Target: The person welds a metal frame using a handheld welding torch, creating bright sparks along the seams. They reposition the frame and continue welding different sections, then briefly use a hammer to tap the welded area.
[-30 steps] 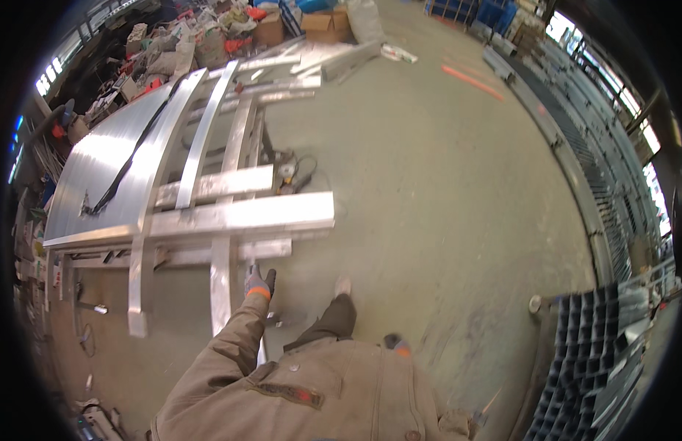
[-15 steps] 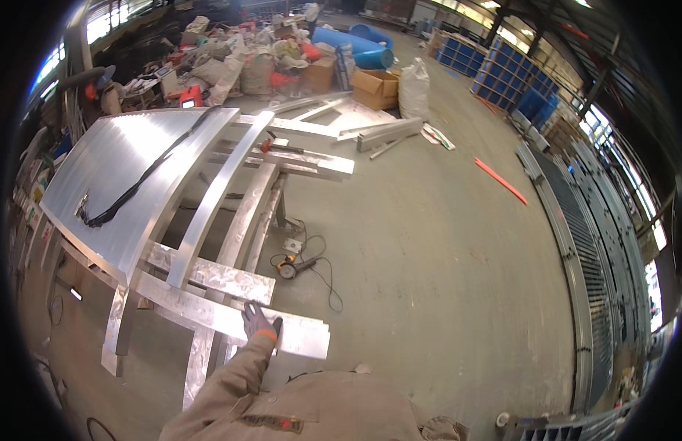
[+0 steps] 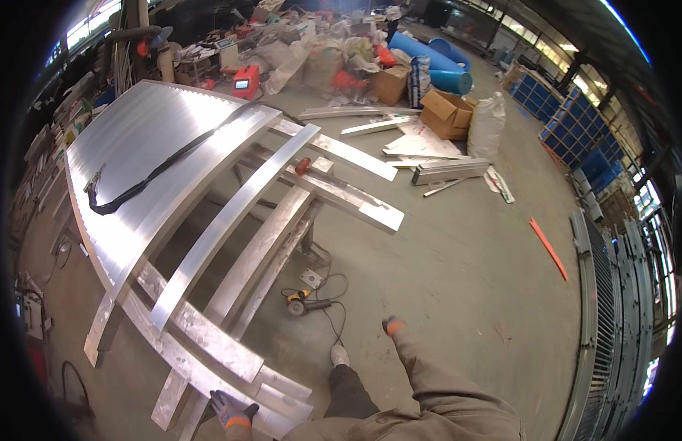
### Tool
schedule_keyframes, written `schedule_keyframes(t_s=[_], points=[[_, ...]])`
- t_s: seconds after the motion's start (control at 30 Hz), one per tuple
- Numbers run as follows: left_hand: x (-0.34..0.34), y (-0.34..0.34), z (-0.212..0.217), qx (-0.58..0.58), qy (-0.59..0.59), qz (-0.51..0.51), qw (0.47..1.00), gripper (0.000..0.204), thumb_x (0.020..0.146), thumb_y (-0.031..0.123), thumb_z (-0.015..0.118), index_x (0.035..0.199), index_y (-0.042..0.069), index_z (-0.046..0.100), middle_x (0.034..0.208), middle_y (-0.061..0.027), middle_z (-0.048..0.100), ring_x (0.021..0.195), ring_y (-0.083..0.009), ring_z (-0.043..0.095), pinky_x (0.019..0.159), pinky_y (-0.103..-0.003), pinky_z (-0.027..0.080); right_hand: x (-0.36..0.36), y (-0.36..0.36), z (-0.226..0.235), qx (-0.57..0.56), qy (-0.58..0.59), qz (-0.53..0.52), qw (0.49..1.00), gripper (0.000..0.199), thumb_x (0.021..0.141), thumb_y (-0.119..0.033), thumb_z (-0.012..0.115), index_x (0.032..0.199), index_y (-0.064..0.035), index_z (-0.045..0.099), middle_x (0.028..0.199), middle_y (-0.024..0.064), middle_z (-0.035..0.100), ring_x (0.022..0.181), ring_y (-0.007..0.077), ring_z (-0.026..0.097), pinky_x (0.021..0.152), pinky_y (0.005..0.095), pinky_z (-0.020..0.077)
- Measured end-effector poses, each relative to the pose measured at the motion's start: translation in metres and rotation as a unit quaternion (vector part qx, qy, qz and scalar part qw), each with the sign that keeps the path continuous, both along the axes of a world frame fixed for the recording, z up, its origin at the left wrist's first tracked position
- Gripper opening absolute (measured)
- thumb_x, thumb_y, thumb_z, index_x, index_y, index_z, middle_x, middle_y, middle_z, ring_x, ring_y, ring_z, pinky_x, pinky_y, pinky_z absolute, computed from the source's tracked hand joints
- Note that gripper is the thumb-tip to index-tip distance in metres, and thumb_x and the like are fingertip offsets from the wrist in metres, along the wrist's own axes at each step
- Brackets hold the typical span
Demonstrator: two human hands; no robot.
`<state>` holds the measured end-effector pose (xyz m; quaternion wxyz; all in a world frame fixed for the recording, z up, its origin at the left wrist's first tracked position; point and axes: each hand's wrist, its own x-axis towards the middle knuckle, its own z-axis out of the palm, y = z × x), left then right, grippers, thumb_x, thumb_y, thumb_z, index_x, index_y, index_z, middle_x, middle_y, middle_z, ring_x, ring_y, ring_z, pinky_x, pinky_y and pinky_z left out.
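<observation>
My left hand (image 3: 232, 411), in a grey glove with an orange cuff, lies on the end of a silver metal beam (image 3: 187, 371), its fingers spread and its thumb apart. My right hand (image 3: 393, 325), gloved too, hangs over the floor away from the frame; its fingers are too foreshortened to read. The beam is part of a trestle of crossed metal bars, bearing a large ribbed silver panel (image 3: 146, 165) at the left. Across the trestle, beside the panel, rests a loose flat metal strip (image 3: 234, 224). A black cable bundle (image 3: 161, 170) lies over the panel.
On the floor near my foot (image 3: 340, 356) is an angle grinder (image 3: 298, 306) with its cord. A red tool (image 3: 303, 166) rests on the trestle. Farther off are a red machine (image 3: 245, 82), cardboard boxes (image 3: 447, 115), sacks and metal offcuts. Long metal profiles (image 3: 627, 309) are stacked right.
My view has shifted, so the trestle sits lower in it. My right arm has come into view at the lower right, and a foot shows. My left hand stays on the beam.
</observation>
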<state>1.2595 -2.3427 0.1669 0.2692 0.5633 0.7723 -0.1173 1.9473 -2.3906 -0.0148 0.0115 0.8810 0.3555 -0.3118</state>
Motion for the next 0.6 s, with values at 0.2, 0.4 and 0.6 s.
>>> schedule_keyframes(t_s=[0.2, 0.4, 0.6], points=[[-0.006, -0.002, -0.016, 0.025, -0.003, 0.040, 0.999, 0.155, 0.066, 0.033, 0.115, 0.185, 0.001, 0.021, 0.194, -0.0237, 0.012, 0.178, -0.0375, 0.016, 0.147, -0.041, 0.027, 0.086, 0.305, 0.059, 0.246, -0.016, -0.085, 0.965, 0.071, 0.113, -0.058, 0.057, 0.160, -0.0059, 0.066, 0.163, 0.0305, 0.063, 0.149, 0.0500, 0.061, 0.125, 0.0589, 0.0491], [-0.007, -0.011, 0.001, -0.004, -0.008, 0.069, 0.998, 0.179, 0.044, 0.052, 0.115, 0.183, -0.006, 0.018, 0.192, -0.0331, 0.011, 0.178, -0.0482, 0.016, 0.145, -0.049, 0.028, 0.124, 0.489, 0.091, 0.385, -0.169, 0.026, 0.907, 0.076, 0.103, -0.053, 0.081, 0.160, -0.0071, 0.059, 0.167, 0.0287, 0.054, 0.149, 0.0514, 0.058, 0.121, 0.0575, 0.0532], [0.008, -0.012, 0.021, -0.022, 0.008, 0.075, 0.997, 0.177, 0.049, 0.045, 0.115, 0.184, -0.005, 0.013, 0.192, -0.0306, 0.011, 0.178, -0.0470, 0.019, 0.146, -0.046, 0.027, 0.155, 0.589, 0.091, 0.344, -0.140, 0.025, 0.928, 0.080, 0.103, -0.053, 0.078, 0.169, -0.0130, 0.058, 0.183, 0.0244, 0.042, 0.165, 0.0479, 0.045, 0.135, 0.0543, 0.0405]])
